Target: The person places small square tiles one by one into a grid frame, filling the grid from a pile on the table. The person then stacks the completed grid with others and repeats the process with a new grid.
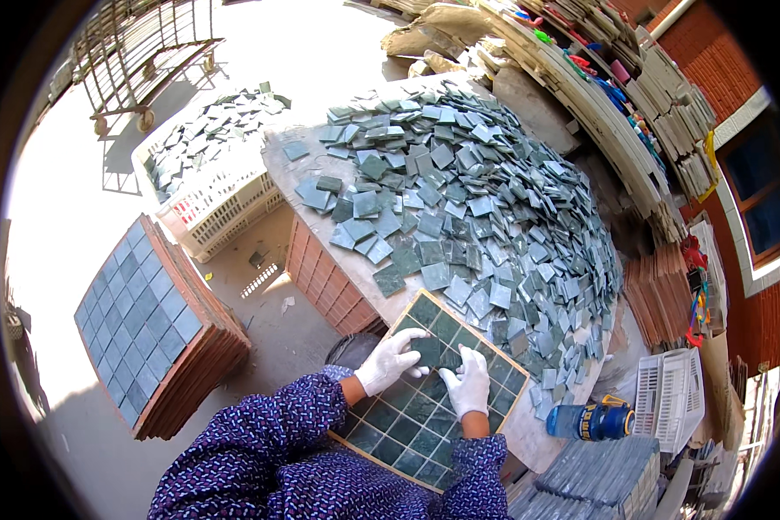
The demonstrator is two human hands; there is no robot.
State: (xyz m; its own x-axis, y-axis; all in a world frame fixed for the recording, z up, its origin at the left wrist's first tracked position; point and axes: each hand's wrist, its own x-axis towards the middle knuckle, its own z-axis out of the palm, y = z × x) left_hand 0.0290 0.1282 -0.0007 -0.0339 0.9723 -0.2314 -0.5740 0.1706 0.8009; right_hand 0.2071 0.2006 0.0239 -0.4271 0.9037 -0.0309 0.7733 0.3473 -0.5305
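A wooden-edged tray [513, 400] holds rows of dark green square stone tiles and lies slanted in front of me, resting against the stone-topped table. My left hand [388, 364], in a white glove, pinches a dark green tile [425, 350] over the tray's upper part. Close by on the right is my right hand [468, 386], gloved too. Its thumb and forefinger are apart, resting on or just above the tiles in the tray. The tiles under both palms are hidden.
A big heap of loose tiles [485, 199] covers the table [308, 169]. At left are a stack of tile-filled trays [139, 316] and a white crate [230, 217] of tiles. To the right stand a blue bottle [589, 421], stacked grey tiles [594, 481] and a white basket [670, 399].
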